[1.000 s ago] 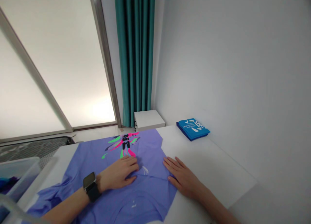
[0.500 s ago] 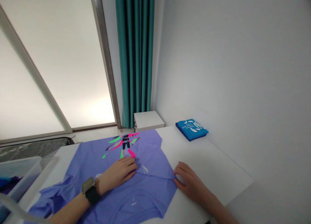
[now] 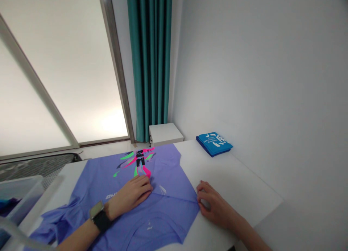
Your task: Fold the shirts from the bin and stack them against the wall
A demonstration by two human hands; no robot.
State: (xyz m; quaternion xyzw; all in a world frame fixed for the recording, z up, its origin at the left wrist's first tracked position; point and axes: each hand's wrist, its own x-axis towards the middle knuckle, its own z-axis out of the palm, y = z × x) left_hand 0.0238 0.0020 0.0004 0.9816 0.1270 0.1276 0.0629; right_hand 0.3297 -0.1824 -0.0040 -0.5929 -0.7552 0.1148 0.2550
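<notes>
Purple shirt [image 3: 167, 205] spread on white desk [image 3: 244, 185], 7 o'clock in view; both hands on it, apart from each other.
Left hand [image 3: 133, 193], watch [image 3: 99, 216] on wrist, rests palm-down near shirt's middle, fingers curled, just below bright print [image 3: 140, 160] at shirt's 12 o'clock; fingertip undersides hidden, cannot tell if cloth is gripped. Right hand [image 3: 214, 205] pinches shirt edge at 3 o'clock, thumb against fingers; crease runs between hands. From shirt: folded blue cloth [image 3: 213, 144] on desk at 2 o'clock, clear tub [image 3: 28, 198] at 9.
</notes>
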